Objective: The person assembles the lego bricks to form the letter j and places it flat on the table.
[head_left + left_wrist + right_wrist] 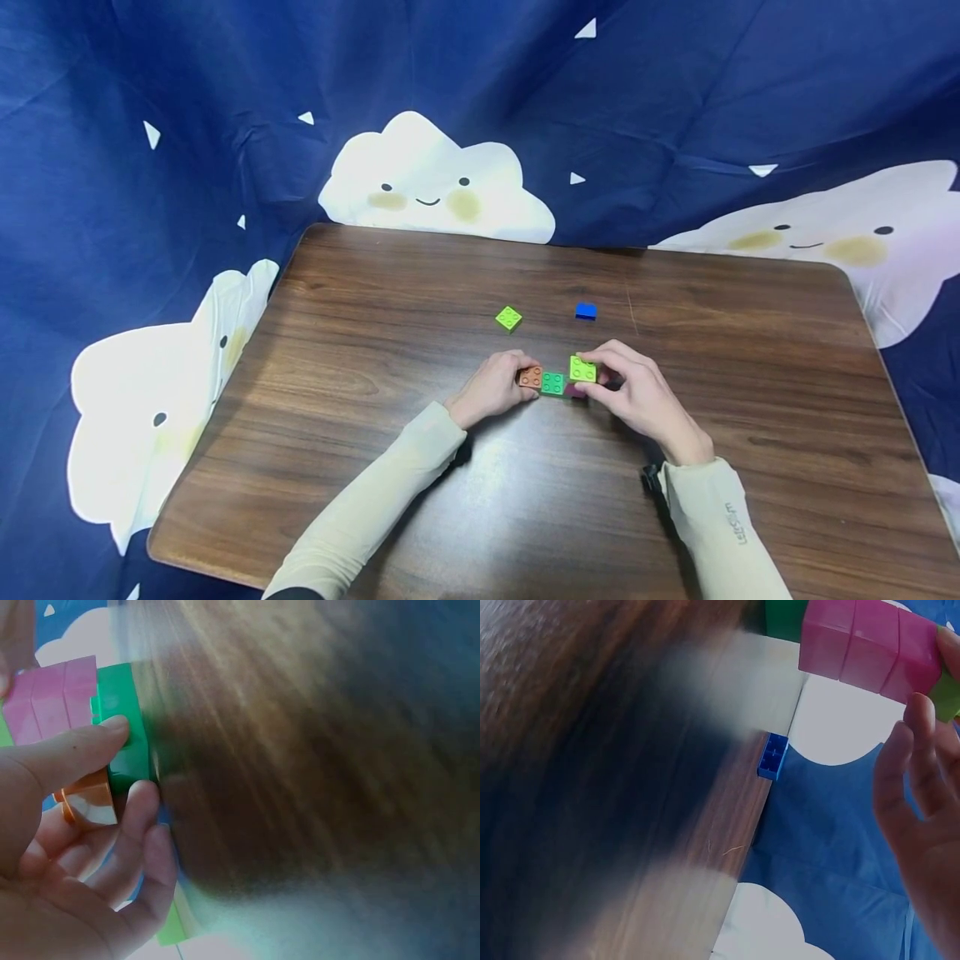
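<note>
My left hand (491, 389) holds an orange brick (530, 377) and a green brick (553, 383) joined to it, its thumb lying across the green one in the left wrist view. A stack of three pink bricks (870, 645) stands against the studded side of the green brick, to the right of the orange one. On the far end of that stack, my right hand (641, 392) pinches a lime green brick (582, 368) between thumb and fingers. Whether the lime brick is pressed fully home cannot be told.
Beyond the hands, another lime green brick (508, 318) lies on the brown wooden table (360, 333). A blue brick (586, 311) lies to its right. Dark blue cloth (637, 100) with white clouds hangs behind the table and along its left side.
</note>
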`<state>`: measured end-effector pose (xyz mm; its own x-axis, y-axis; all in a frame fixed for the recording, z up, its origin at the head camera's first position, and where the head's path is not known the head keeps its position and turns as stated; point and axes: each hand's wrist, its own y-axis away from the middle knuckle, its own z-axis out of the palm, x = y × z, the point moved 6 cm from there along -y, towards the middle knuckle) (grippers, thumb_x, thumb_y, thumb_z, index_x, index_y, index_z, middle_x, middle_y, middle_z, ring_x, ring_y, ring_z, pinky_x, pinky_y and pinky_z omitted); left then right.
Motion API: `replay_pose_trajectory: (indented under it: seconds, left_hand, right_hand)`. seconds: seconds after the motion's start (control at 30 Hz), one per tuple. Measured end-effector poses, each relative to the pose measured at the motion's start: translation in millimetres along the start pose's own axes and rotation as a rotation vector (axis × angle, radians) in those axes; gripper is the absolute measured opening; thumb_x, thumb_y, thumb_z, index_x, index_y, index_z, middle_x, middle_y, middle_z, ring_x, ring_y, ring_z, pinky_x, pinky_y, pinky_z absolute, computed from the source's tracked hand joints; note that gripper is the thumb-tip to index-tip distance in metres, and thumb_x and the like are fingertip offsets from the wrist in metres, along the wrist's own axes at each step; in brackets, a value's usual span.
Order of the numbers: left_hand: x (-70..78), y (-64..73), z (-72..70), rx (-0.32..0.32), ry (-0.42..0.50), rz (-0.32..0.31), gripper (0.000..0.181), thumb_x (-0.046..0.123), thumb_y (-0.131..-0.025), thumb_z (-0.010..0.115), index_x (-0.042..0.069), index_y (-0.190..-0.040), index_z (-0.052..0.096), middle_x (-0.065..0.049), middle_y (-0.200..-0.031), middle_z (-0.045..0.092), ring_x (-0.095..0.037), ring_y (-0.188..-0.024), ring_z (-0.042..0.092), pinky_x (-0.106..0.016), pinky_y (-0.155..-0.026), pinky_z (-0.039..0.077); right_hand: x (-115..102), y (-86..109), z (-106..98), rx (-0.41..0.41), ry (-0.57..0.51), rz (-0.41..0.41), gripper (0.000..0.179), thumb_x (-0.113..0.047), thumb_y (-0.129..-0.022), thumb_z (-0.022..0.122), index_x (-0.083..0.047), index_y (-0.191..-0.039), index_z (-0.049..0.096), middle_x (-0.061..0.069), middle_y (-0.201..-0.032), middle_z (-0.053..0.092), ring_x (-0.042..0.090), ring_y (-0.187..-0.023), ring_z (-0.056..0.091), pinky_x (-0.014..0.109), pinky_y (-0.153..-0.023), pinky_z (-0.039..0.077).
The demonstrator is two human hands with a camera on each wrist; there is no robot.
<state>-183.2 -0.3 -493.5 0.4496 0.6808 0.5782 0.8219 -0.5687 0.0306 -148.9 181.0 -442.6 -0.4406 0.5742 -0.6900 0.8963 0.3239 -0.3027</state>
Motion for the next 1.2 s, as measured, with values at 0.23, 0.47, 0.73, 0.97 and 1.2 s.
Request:
replay_pose_trajectory:
  seconds: [0.23, 0.47, 0.73, 0.97, 1.2]
  left_hand:
    - [-1.2, -0.5, 1.0, -0.009, 0.006, -0.006, 0.040, 0.019, -0.078, 0.079, 0.007, -0.115, 0.069, 0.000, -0.091, 0.065, -0.010, -0.079, 0.055, -0.021, -0.073, 0.047]
    - [-1.0, -0.6, 0.9, 0.003, 0.009, 0.002, 0.039, 0.020, -0.078, 0.079, 0.008, -0.114, 0.069, 0.001, -0.090, 0.064, -0.009, -0.078, 0.055, -0.021, -0.072, 0.046]
    - [-0.8, -0.9, 1.0, 0.010, 0.001, 0.001, 0.039, 0.019, -0.077, 0.080, 0.007, -0.113, 0.069, -0.001, -0.094, 0.066, -0.012, -0.082, 0.058, -0.025, -0.078, 0.049]
    - [0.9, -1.2, 0.1, 0.002, -0.010, -0.002, 0.039, 0.020, -0.078, 0.079, 0.008, -0.113, 0.069, 0.000, -0.094, 0.066, -0.010, -0.081, 0.057, -0.023, -0.075, 0.048]
    - [1.3, 1.1, 0.2, -0.002, -0.009, -0.028, 0.038, 0.020, -0.078, 0.079, 0.008, -0.113, 0.069, 0.000, -0.094, 0.065, -0.011, -0.080, 0.056, -0.024, -0.073, 0.047]
  right_hand:
    - [1, 0.1, 0, 0.012, 0.033, 0.029, 0.036, -0.021, -0.076, 0.083, -0.021, -0.110, 0.070, -0.013, -0.091, 0.060, 0.007, -0.067, 0.051, 0.016, -0.055, 0.039]
    - [3, 0.3, 1, 0.019, 0.001, 0.052, 0.036, -0.020, -0.076, 0.083, -0.021, -0.109, 0.070, -0.012, -0.091, 0.060, 0.009, -0.063, 0.050, 0.017, -0.053, 0.038]
    - [7, 2.1, 6, 0.030, -0.072, 0.082, 0.039, -0.019, -0.075, 0.083, -0.019, -0.112, 0.068, -0.010, -0.088, 0.059, 0.007, -0.062, 0.049, 0.018, -0.050, 0.039]
    - [9, 6.3, 9, 0.000, -0.004, 0.148, 0.043, -0.025, -0.078, 0.081, -0.018, -0.117, 0.064, -0.007, -0.090, 0.059, 0.007, -0.064, 0.051, 0.019, -0.053, 0.041]
    - [9, 8.0, 15, -0.033, -0.004, 0.166, 0.052, -0.025, -0.081, 0.078, -0.014, -0.128, 0.059, -0.003, -0.096, 0.059, 0.011, -0.071, 0.053, 0.021, -0.059, 0.043]
